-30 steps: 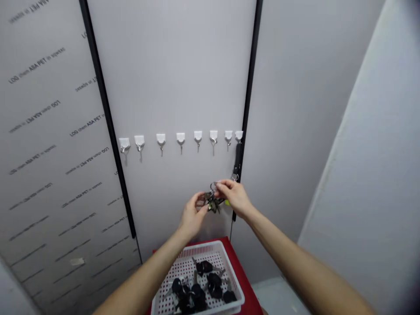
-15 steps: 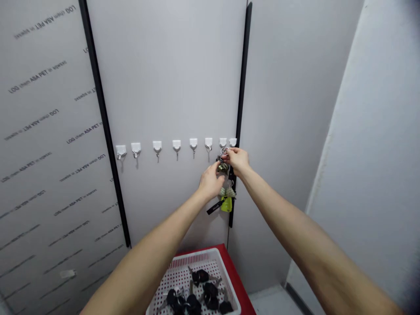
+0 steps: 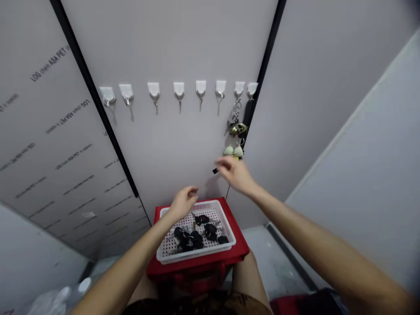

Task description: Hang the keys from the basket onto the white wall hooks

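A bunch of keys (image 3: pixel 236 129) with a ring and a brass-coloured charm hangs from the second hook from the right (image 3: pixel 239 89). Below the charm is a pale checked bow (image 3: pixel 233 151); a yellow piece and a black strap are mostly hidden behind my right hand (image 3: pixel 235 174). That hand is slightly blurred, fingers loosely stretched out and holding nothing. My left hand (image 3: pixel 183 203), loosely curved with nothing in it, hovers over the back left rim of a white plastic basket (image 3: pixel 229 234). Several black-headed keys (image 3: pixel 196 238) lie in the basket.
A row of white adhesive hooks (image 3: pixel 179 89) runs along the grey wall panel. Something dark hangs under the rightmost hook (image 3: pixel 252 89), beside a black strip (image 3: pixel 267 48). The basket rests on a red stool (image 3: pixel 241 245) before my knees. Clear plastic bottles (image 3: pixel 74 293) are at lower left.
Both hands have let go of the key bunch, which now hangs from the hook. My left hand has dropped down-left to the basket; my right hand has moved lower. The view has tilted down.
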Demonstrator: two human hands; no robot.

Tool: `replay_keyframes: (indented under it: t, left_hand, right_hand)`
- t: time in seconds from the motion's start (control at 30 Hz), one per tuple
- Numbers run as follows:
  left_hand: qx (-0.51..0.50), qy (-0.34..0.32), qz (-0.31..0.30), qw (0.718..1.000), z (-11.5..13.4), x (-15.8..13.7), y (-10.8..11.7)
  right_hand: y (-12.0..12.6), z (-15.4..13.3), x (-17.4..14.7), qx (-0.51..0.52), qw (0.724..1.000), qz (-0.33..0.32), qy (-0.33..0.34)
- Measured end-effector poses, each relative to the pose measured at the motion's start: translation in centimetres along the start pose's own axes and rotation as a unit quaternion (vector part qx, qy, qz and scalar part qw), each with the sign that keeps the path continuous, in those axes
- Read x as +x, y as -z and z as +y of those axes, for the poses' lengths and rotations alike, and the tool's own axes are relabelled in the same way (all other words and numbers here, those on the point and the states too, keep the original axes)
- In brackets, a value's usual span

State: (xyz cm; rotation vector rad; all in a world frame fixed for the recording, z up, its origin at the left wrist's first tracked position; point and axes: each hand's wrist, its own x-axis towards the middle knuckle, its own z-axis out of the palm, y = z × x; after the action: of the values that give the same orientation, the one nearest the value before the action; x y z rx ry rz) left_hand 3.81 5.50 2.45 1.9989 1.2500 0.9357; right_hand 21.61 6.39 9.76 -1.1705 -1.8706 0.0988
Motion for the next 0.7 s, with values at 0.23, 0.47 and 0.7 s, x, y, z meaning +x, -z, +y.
replay_keyframes:
  t: [0.23,0.47,0.7]
  left_hand:
    - [0.128,-0.004,-0.117,0.985,-5.1,-4.7,-2.4]
    - [0.128,0.022,-0.102,0.986,-6.3,-4.6,-2.7]
    - [-0.029,0.048,-0.083,0.995,-5.2,-4.5,-3.0]
  right_hand:
    - [-7.7,1.6,-9.2,-0.088,0.929,-0.359,-0.002]
    - [-9.5,2.1,-9.5,-0.102,0.932,-0.348,0.012]
    - [-9.0,1.5,-8.6,0.02,0.958,-0.27,-0.096]
